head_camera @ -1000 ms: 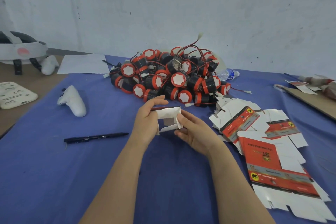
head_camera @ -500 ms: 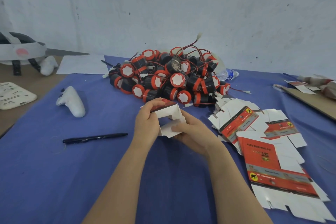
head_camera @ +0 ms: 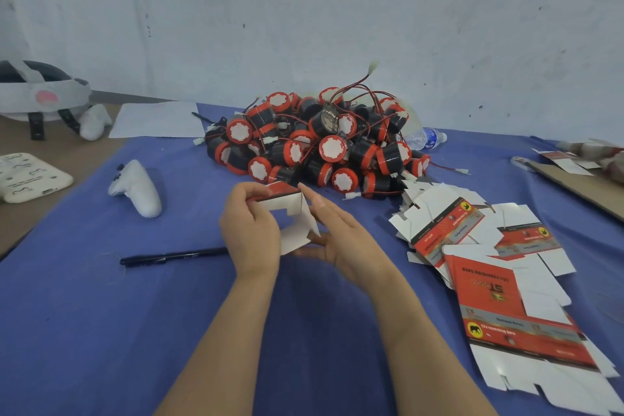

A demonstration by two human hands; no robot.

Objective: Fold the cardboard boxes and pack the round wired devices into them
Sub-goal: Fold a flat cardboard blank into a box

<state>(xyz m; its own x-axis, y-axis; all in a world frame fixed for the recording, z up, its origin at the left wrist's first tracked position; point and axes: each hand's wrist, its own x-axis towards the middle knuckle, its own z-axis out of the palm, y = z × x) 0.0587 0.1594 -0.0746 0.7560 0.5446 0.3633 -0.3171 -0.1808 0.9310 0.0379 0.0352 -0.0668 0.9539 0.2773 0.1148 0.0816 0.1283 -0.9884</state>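
The blue cloth (head_camera: 101, 314) covers the table in front of me. At its far side lies the heap of round wired devices (head_camera: 320, 145), black with red rims, and to my right the unfolded flat boxes (head_camera: 489, 280) are spread out. Just before the heap, my left hand (head_camera: 251, 230) grips the half-folded box (head_camera: 293, 216), fingers curled round its left side, while my right hand (head_camera: 341, 240) presses straight fingers against its right wall. To my left lie a white controller (head_camera: 138, 189) and a black pen (head_camera: 172, 257).

Red-and-white box (head_camera: 291, 213), black-and-red devices (head_camera: 317, 142), blue cloth (head_camera: 101, 314).
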